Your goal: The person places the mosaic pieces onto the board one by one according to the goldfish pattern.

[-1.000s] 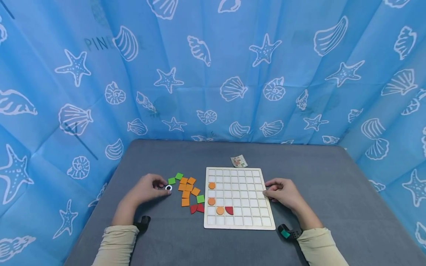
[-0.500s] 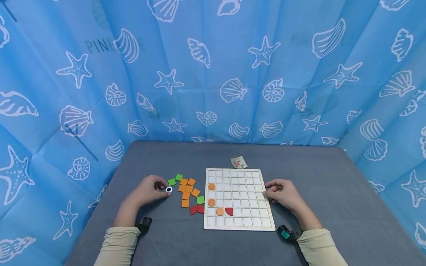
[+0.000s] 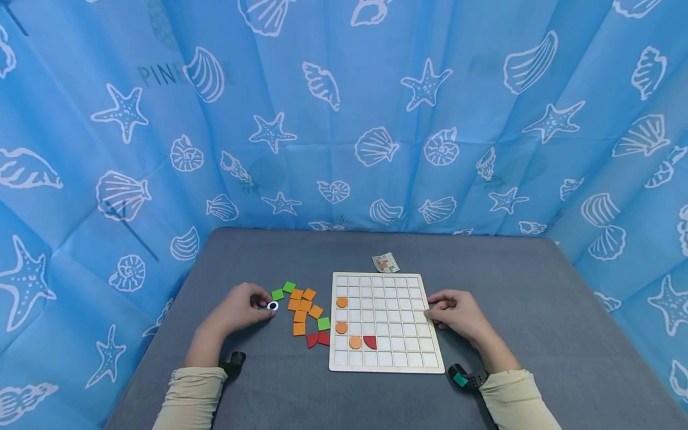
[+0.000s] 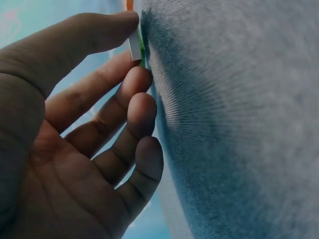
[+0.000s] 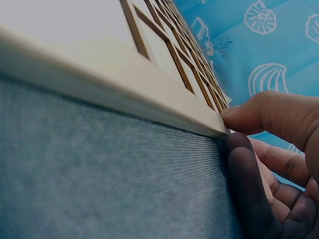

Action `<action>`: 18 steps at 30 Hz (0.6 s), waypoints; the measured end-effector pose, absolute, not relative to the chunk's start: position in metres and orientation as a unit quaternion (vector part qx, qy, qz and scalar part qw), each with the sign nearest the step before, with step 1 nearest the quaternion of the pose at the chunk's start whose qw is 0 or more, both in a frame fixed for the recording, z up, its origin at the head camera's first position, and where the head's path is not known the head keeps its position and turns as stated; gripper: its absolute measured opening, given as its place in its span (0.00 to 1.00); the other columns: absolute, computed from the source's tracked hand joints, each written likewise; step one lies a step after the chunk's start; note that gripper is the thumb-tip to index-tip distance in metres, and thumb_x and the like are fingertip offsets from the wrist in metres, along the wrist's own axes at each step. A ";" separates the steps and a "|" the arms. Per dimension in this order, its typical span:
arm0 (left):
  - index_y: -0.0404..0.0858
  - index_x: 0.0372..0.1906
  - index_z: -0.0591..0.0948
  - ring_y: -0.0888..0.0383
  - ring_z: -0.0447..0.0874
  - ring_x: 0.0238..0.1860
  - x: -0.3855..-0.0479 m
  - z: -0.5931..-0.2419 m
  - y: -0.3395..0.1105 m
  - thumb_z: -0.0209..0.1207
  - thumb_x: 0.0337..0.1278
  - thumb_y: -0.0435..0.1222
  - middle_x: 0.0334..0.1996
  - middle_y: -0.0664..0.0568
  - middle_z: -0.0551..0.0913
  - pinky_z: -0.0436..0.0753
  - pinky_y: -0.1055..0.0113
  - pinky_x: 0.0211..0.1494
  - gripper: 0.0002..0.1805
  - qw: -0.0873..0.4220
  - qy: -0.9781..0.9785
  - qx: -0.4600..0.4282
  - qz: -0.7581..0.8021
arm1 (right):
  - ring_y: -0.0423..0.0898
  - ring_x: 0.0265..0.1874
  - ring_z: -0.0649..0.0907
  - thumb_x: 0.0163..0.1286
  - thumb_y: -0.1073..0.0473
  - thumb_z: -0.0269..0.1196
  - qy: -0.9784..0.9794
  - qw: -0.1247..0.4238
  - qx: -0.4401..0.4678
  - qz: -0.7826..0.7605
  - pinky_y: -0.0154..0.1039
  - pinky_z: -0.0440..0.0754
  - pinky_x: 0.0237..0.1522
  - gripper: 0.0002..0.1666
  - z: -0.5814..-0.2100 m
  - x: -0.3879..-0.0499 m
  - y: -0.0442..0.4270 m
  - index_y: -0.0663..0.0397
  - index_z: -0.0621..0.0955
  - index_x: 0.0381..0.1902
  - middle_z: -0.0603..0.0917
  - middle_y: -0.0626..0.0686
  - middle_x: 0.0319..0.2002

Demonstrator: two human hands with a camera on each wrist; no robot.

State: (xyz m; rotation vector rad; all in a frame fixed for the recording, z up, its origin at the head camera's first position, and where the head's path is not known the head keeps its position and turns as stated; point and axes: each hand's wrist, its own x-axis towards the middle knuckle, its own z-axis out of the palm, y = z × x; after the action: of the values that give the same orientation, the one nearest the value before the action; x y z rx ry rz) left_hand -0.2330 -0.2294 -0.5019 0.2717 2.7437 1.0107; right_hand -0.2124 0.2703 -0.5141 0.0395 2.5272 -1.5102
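At the left of the head view my left hand [image 3: 239,307] pinches a small white disc with a black centre [image 3: 273,306] between thumb and index finger. In the left wrist view the white piece [image 4: 134,46] shows edge-on near the cloth, the other fingers loosely bent. My right hand [image 3: 457,310] grips the right edge of a pale wooden grid board [image 3: 387,364], thumb on the rim and fingers against its side; the right wrist view shows this rim [image 5: 164,104] up close. Orange discs [image 3: 341,327] and a red quarter-round piece [image 3: 369,342] lie in board cells.
Orange square tiles [image 3: 300,316], green squares [image 3: 323,323] and red quarter-round pieces [image 3: 313,340] lie loose between the left hand and the board. A small printed pattern card [image 3: 386,263] lies behind the board. The grey cloth-covered table [image 3: 344,400] meets a blue shell-patterned curtain [image 3: 344,119].
The head view has shifted very slightly. Both hands keep practically the same places, the left with the white disc and the right at the board's edge.
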 end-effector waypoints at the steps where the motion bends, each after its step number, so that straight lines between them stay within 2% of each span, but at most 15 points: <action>1: 0.38 0.43 0.89 0.56 0.77 0.35 -0.233 -0.501 -0.229 0.75 0.59 0.36 0.36 0.51 0.83 0.77 0.61 0.38 0.09 0.104 0.929 0.091 0.343 | 0.43 0.32 0.87 0.69 0.61 0.73 0.854 0.098 0.013 -0.510 0.38 0.87 0.34 0.24 -0.514 -0.212 0.270 0.69 0.82 0.58 0.90 0.55 0.35; 6: 0.38 0.45 0.89 0.56 0.77 0.35 -0.230 -0.496 -0.226 0.74 0.61 0.37 0.35 0.52 0.84 0.77 0.62 0.37 0.10 0.099 0.927 0.098 0.348 | 0.43 0.32 0.87 0.69 0.61 0.73 0.855 0.099 0.011 -0.509 0.39 0.87 0.34 0.24 -0.513 -0.213 0.270 0.69 0.82 0.58 0.90 0.55 0.35; 13: 0.39 0.45 0.90 0.57 0.78 0.34 -0.227 -0.485 -0.201 0.73 0.62 0.36 0.36 0.52 0.84 0.79 0.65 0.35 0.09 0.056 0.912 0.168 0.370 | 0.43 0.32 0.87 0.69 0.61 0.72 0.855 0.099 0.013 -0.509 0.39 0.87 0.34 0.24 -0.512 -0.214 0.270 0.69 0.82 0.58 0.90 0.53 0.34; 18: 0.39 0.48 0.90 0.58 0.79 0.35 -0.225 -0.483 -0.171 0.73 0.63 0.36 0.36 0.54 0.84 0.81 0.66 0.36 0.11 0.071 0.897 0.198 0.389 | 0.44 0.33 0.87 0.70 0.61 0.72 0.857 0.100 0.016 -0.505 0.39 0.87 0.35 0.23 -0.514 -0.213 0.270 0.68 0.83 0.58 0.90 0.52 0.34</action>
State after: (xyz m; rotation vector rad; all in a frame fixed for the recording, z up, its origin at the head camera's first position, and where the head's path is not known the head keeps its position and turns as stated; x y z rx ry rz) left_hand -0.2253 -0.1707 -0.4832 0.5941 2.6979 1.1698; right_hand -0.2130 0.2700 -0.5139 0.0465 2.5339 -1.4913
